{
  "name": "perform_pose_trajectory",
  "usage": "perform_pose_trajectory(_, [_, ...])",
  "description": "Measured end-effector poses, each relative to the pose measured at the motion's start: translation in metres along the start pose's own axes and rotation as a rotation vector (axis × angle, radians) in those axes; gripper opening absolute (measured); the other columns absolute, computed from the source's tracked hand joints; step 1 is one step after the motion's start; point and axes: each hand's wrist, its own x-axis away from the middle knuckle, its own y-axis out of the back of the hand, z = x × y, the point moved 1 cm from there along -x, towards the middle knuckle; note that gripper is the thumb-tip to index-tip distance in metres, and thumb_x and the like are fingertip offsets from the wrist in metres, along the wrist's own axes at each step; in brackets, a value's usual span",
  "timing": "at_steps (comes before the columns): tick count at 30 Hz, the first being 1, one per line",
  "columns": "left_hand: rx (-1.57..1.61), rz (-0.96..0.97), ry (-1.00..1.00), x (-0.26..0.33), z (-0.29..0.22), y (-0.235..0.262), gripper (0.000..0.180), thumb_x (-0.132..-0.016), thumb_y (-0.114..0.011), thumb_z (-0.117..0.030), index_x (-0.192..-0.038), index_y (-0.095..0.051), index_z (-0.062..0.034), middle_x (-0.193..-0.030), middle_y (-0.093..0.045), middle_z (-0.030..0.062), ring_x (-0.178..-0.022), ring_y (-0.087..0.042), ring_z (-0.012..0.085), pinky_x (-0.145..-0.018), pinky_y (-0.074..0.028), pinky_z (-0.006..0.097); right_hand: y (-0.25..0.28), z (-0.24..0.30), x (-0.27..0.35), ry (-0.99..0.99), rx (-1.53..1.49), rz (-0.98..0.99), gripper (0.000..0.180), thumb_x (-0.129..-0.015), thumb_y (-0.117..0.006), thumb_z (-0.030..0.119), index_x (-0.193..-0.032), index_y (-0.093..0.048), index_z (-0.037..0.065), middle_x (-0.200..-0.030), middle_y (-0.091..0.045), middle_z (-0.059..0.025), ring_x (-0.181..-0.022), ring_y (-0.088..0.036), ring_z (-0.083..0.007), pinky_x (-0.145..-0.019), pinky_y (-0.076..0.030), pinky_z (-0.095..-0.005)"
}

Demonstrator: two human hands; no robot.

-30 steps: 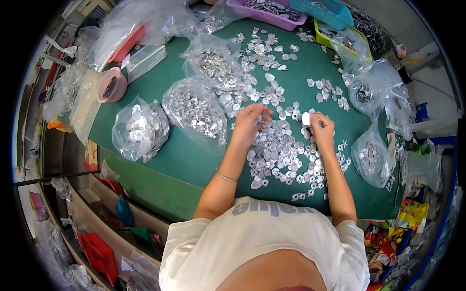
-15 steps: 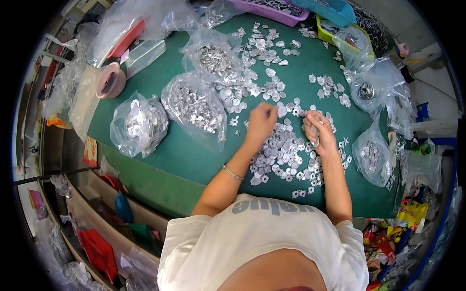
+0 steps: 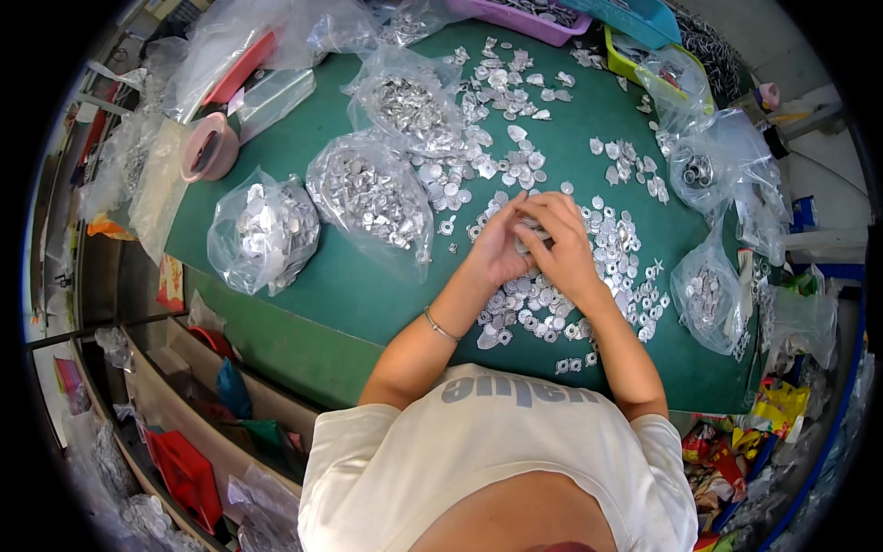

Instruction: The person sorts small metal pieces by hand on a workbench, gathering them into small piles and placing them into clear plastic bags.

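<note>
My left hand (image 3: 499, 247) is cupped with the palm turned up, and small flat silver metal pieces (image 3: 532, 234) show in it. Over them curl the fingers of my right hand (image 3: 566, 250), touching the left hand and closed on the same pieces. How many pieces lie between the hands is hidden. Below and beside both hands spreads a heap of round, scallop-edged silver metal pieces (image 3: 526, 317). More such pieces (image 3: 614, 241) lie to the right of my right hand.
Clear plastic bags of silver parts (image 3: 368, 198) stand left on the green table (image 3: 322, 308), a smaller bag (image 3: 706, 294) right. Loose metal pieces (image 3: 501, 87) lie farther back. A pink bowl (image 3: 212, 149) stands at the left edge, and a purple tray (image 3: 543, 28) at the back.
My hands, apart before, have come together over the heap. My right hand moved left and turned over the left one, which rolled palm up.
</note>
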Motion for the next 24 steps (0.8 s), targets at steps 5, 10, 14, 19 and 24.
perform_pose_trajectory(5, [0.139, 0.282, -0.048, -0.018, -0.013, 0.048, 0.029, -0.091, -0.050, -0.026, -0.112, -0.051, -0.0057, -0.098, -0.059, 0.0115, -0.077, -0.058, 0.0181, -0.057, -0.049, 0.025, 0.012, -0.015, 0.009, -0.150, 0.023, -0.167, 0.016, -0.074, -0.065, 0.007, -0.089, -0.064, 0.002, -0.090, -0.060, -0.0082, -0.093, -0.052, -0.0283, -0.083, -0.040, -0.0357])
perform_pose_trajectory(10, [0.014, -0.036, -0.404, 0.009, -0.023, -0.005, 0.024, -0.089, -0.054, -0.018, -0.109, -0.052, -0.0048, -0.093, -0.058, 0.0117, -0.085, -0.057, 0.0199, -0.074, -0.051, 0.032, -0.009, -0.023, 0.042, -0.133, 0.378, 0.109, 0.028, -0.071, -0.069, 0.012, -0.096, -0.063, 0.003, -0.109, -0.052, -0.0096, -0.107, -0.044, -0.0277, -0.089, -0.034, -0.0416])
perform_pose_trajectory(14, [0.107, -0.035, -0.483, 0.004, -0.029, 0.011, 0.022, -0.089, -0.055, -0.023, -0.101, -0.052, -0.0033, -0.096, -0.056, 0.0124, -0.092, -0.054, 0.0238, -0.090, -0.045, 0.042, -0.008, -0.010, 0.044, -0.128, 0.335, 0.135, 0.023, -0.070, -0.069, 0.011, -0.090, -0.060, 0.004, -0.110, -0.050, -0.0085, -0.109, -0.042, -0.0272, -0.090, -0.030, -0.0440])
perform_pose_trajectory(19, [0.136, 0.021, -0.375, -0.001, -0.030, 0.021, 0.023, -0.090, -0.054, -0.028, -0.091, -0.053, -0.0044, -0.091, -0.054, 0.0128, -0.078, -0.052, 0.0185, -0.059, -0.045, 0.025, 0.003, -0.023, 0.055, -0.312, 0.109, 0.098, 0.013, -0.073, -0.066, 0.006, -0.083, -0.058, 0.004, -0.089, -0.059, -0.0047, -0.088, -0.052, -0.0239, -0.083, -0.035, -0.0380])
perform_pose_trajectory(24, [0.134, 0.162, -0.173, -0.009, -0.030, 0.034, 0.024, -0.090, -0.056, -0.026, -0.098, -0.051, -0.0042, -0.089, -0.050, 0.0091, -0.065, -0.044, 0.0117, -0.045, -0.035, 0.018, 0.004, -0.017, 0.046, -0.115, 0.194, 0.008, 0.013, -0.074, -0.065, 0.006, -0.086, -0.062, 0.002, -0.100, -0.058, -0.0080, -0.097, -0.050, -0.0266, -0.084, -0.036, -0.0360])
